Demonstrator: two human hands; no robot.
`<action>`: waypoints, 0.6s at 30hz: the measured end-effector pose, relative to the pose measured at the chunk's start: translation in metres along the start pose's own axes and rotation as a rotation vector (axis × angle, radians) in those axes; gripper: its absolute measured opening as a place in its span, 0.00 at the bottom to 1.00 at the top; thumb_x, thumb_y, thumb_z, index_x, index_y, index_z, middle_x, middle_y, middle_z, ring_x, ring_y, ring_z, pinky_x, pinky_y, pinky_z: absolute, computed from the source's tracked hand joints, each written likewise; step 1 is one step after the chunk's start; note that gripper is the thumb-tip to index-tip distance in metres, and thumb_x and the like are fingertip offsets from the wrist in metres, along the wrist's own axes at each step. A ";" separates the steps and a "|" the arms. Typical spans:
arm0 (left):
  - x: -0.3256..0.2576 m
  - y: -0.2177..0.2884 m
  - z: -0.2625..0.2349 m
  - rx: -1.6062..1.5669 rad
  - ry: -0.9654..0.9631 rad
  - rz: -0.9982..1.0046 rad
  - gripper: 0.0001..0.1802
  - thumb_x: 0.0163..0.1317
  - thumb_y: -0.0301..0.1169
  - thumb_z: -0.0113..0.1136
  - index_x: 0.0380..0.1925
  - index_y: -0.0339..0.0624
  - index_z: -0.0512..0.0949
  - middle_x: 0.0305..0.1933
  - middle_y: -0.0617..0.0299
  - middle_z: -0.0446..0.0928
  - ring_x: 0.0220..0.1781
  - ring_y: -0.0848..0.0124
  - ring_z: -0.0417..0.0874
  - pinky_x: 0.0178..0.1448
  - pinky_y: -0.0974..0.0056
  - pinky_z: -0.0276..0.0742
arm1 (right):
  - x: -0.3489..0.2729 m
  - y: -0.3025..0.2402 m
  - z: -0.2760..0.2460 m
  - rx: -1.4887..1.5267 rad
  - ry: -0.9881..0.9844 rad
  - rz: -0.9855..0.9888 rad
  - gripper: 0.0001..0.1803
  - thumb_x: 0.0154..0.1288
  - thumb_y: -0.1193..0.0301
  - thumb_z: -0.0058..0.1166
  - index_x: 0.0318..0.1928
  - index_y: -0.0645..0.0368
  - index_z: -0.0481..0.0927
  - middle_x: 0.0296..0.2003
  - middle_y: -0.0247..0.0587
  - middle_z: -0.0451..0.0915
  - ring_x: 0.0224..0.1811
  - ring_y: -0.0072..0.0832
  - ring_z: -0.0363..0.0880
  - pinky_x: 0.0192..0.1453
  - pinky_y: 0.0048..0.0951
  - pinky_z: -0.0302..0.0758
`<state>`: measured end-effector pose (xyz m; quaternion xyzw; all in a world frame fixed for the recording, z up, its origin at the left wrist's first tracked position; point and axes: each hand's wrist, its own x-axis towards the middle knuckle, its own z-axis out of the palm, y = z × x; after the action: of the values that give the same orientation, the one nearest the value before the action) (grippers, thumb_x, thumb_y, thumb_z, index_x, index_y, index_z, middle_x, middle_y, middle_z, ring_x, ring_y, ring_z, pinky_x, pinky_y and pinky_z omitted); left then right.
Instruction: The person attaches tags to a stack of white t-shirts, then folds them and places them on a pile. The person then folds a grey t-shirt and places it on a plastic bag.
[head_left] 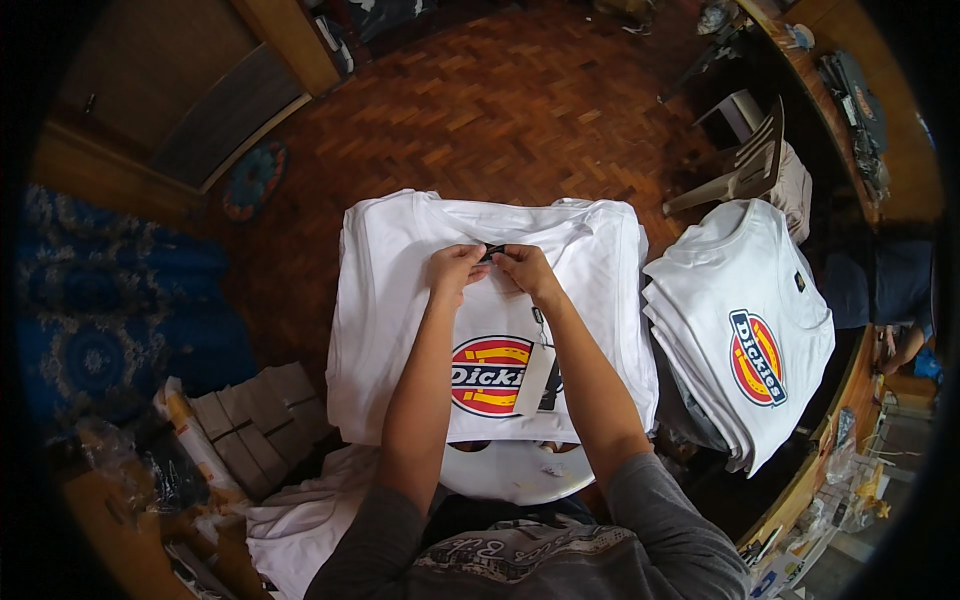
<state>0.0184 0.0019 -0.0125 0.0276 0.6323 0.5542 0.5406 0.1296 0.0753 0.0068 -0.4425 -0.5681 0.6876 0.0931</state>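
Observation:
A white T-shirt (390, 310) lies spread flat in front of me, its collar on the far side, on what looks like a pile of similar shirts. On its chest is a round red and yellow print (488, 377), partly covered. My left hand (457, 270) and my right hand (525, 272) meet at the neckline, fingertips pinched on a small black neck label (493, 252). A pale hang tag (535, 380) on a dark cord lies over the print beside my right forearm. The fingers hide part of the label.
A stack of white T-shirts (700, 270) stands to the right, near a plastic chair (745, 170). Below the pile shows a white plastic seat (510, 475). Wrapped grey bundles (250, 420) and white cloth (300, 520) lie at left. Another person (885, 290) is at far right.

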 end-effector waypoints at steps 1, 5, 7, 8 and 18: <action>0.000 -0.002 -0.001 -0.002 -0.004 0.012 0.12 0.49 0.33 0.54 0.29 0.33 0.71 0.28 0.57 0.73 0.28 0.70 0.76 0.32 0.70 0.74 | 0.000 0.003 0.002 0.006 -0.007 -0.040 0.06 0.50 0.72 0.51 0.28 0.61 0.76 0.18 0.26 0.71 0.15 0.10 0.59 0.16 0.14 0.55; -0.004 0.003 0.000 -0.088 -0.043 0.005 0.10 0.48 0.30 0.56 0.28 0.34 0.71 0.26 0.59 0.73 0.24 0.72 0.76 0.29 0.73 0.74 | -0.002 0.009 0.004 0.044 -0.007 -0.113 0.06 0.51 0.73 0.50 0.28 0.62 0.77 0.18 0.26 0.71 0.16 0.11 0.60 0.18 0.14 0.57; -0.004 -0.001 -0.003 -0.121 -0.106 -0.013 0.09 0.47 0.28 0.56 0.27 0.34 0.71 0.25 0.59 0.74 0.22 0.73 0.75 0.28 0.74 0.74 | 0.000 0.013 0.006 0.037 0.032 -0.150 0.06 0.51 0.73 0.49 0.28 0.63 0.77 0.19 0.27 0.72 0.18 0.11 0.60 0.20 0.14 0.58; -0.005 -0.001 -0.001 -0.100 -0.056 0.031 0.08 0.47 0.27 0.56 0.26 0.33 0.72 0.24 0.59 0.73 0.21 0.74 0.75 0.26 0.75 0.73 | 0.003 0.019 0.009 0.020 0.069 -0.190 0.07 0.50 0.74 0.49 0.29 0.64 0.77 0.19 0.27 0.72 0.18 0.11 0.61 0.21 0.14 0.59; -0.009 -0.003 0.004 0.172 0.089 0.184 0.06 0.45 0.27 0.58 0.20 0.35 0.72 0.18 0.62 0.72 0.16 0.77 0.73 0.19 0.78 0.68 | -0.009 0.015 0.002 0.107 0.208 -0.094 0.07 0.47 0.74 0.51 0.28 0.65 0.76 0.18 0.39 0.75 0.17 0.21 0.70 0.23 0.21 0.67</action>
<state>0.0264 -0.0025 -0.0087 0.1070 0.6956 0.5459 0.4547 0.1391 0.0633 -0.0023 -0.4789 -0.5379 0.6621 0.2072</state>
